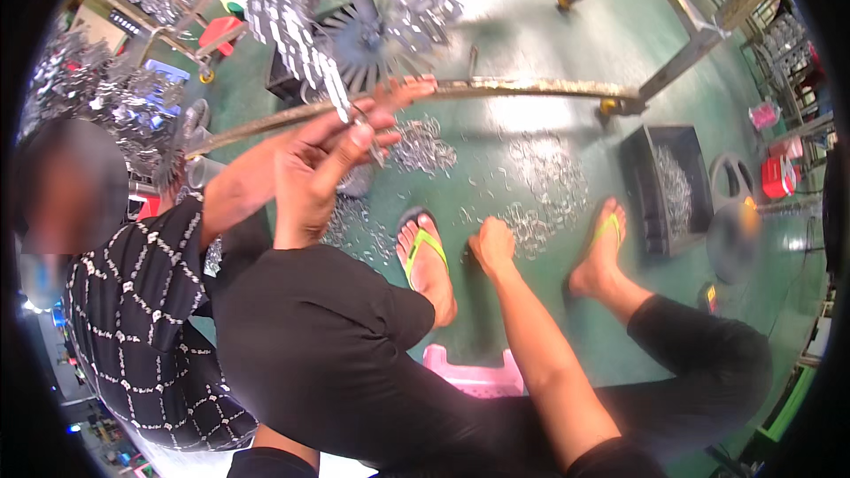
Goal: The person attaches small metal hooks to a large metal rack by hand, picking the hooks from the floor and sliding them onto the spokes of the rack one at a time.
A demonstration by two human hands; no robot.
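My left hand (310,181) is raised past my left knee, its thumb and fingers pinched on a small shiny metal piece (376,152). Just above it, a long hanging string of flat metal pieces (297,40) ends close to my fingertips. A co-worker's hand (403,97) reaches in from the left with fingers stretched out, right behind mine. Low over the green floor, my right hand (493,243) is closed, and whatever lies in its fingers is hidden. Beside it are scattered small metal pieces (536,221).
A wheeled metal rack (549,88) spans the far side, with metal pieces hung on a stand. To the right sits a black bin (642,177) part filled with metal pieces. A pink stool (474,373) is below me. The co-worker (142,301) sits close on my left.
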